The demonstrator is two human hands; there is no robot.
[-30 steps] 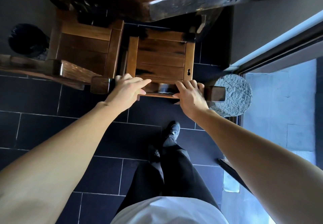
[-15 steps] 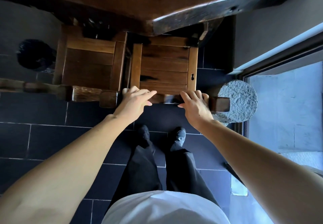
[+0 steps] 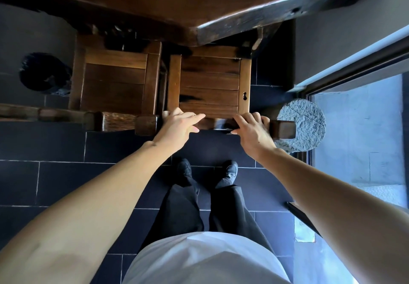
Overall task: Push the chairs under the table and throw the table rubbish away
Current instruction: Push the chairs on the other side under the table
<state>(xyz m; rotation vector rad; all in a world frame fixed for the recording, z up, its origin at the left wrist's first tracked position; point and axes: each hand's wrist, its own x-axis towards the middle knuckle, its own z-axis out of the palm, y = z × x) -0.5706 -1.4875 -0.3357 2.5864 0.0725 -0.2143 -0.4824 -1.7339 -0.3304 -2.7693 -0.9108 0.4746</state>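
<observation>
While both hands rest on the top rail of the right-hand chair (image 3: 210, 88), the step in hand looks to be the chair pushing, seen from above by a head camera. The left hand (image 3: 177, 126) lies on the rail with fingers straight and loosely spread; the right hand (image 3: 252, 128) curls its fingers over the rail and holds it. That chair's seat front sits just under the near edge of the dark wooden table (image 3: 155, 6), near its right corner, with most of the seat showing. A second chair (image 3: 115, 84) stands touching or just beside it on the left, equally tucked. Next, I judge, comes a straight forward push. A black bin (image 3: 44, 73) stands on the floor further left; its contents cannot be made out. No rubbish is visible.
</observation>
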